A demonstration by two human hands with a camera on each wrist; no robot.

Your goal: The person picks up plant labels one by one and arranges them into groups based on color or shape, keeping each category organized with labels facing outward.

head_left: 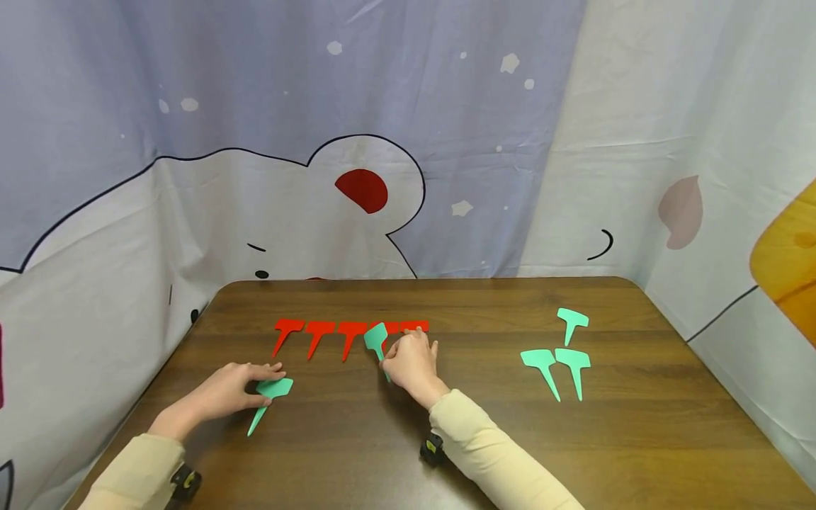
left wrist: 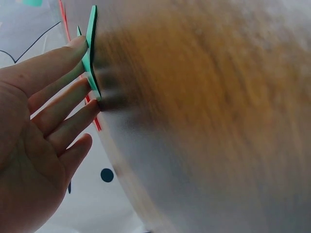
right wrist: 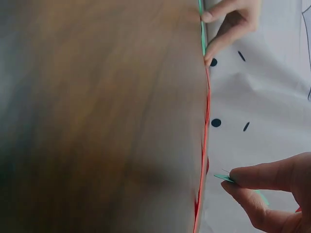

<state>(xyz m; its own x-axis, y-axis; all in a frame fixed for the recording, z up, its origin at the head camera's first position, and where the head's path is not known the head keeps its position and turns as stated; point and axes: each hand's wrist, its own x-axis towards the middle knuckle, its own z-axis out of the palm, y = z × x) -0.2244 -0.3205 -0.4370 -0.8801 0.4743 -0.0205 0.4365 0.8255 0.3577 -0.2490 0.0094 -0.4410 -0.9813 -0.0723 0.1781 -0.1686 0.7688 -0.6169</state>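
Note:
My left hand (head_left: 223, 391) holds a green T-shaped plant label (head_left: 280, 387) by its wide head, thumb on the near edge and fingers on the far edge. Its pointed stem angles toward me, low over the table. In the left wrist view the thumb and fingertips bracket that label's head. My right hand (head_left: 413, 365) pinches another green plant label (head_left: 376, 336) by the stem between thumb and finger. The right wrist view has this label raised off the tabletop. Behind it runs a row of several red plant labels (head_left: 320, 327), partly covered by the right hand and its label.
Three green plant labels (head_left: 574, 358) lie apart at the right of the brown wooden table (head_left: 484, 439). A printed curtain (head_left: 472, 142) hangs behind the table's far edge. Each wrist carries a small black camera (head_left: 432, 449).

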